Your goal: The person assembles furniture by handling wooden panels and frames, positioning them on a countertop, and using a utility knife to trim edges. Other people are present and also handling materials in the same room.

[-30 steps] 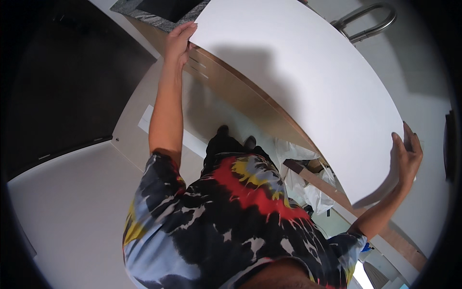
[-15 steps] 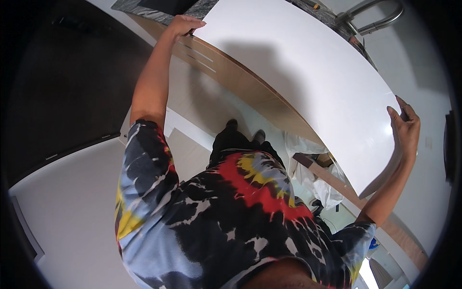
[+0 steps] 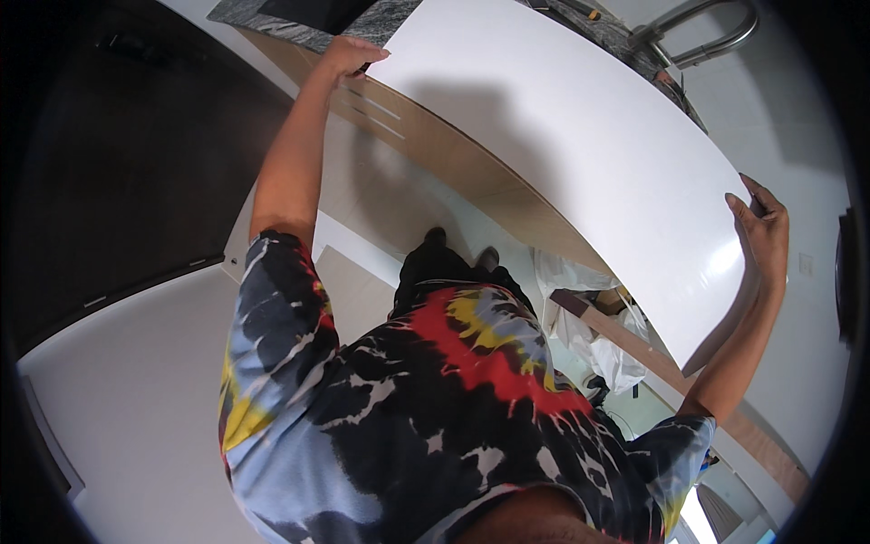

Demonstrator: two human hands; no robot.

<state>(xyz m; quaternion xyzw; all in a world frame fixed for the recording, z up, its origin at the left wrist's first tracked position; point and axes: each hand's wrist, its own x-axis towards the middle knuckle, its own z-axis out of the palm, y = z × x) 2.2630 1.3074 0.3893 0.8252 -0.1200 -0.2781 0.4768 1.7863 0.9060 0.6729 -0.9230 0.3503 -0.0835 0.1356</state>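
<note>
A large glossy white panel [image 3: 580, 145] stretches across the far side, over a dark streaked stone countertop [image 3: 304, 32]. At the panel's left end, my left hand [image 3: 352, 57] is closed on the near corner, its fingertips on the white face. My right hand [image 3: 767, 222] grips the right edge, with the thumb on the near side and the fingers round the edge. The underside of the panel and the parts of my fingers beneath it are hidden.
A curved metal faucet [image 3: 711, 36] rises behind the panel. Under the counter's wooden front [image 3: 453, 145] are white plastic bags [image 3: 616, 358] and a wooden board [image 3: 625, 331]. A dark door-like surface [image 3: 136, 172] stands at the left. My feet [image 3: 462, 245] are on the floor below.
The panel has tilted slightly, and its near edge shows less brown. Its near right corner sits a little lower and farther right. Both hands keep their grip and have shifted slightly.
</note>
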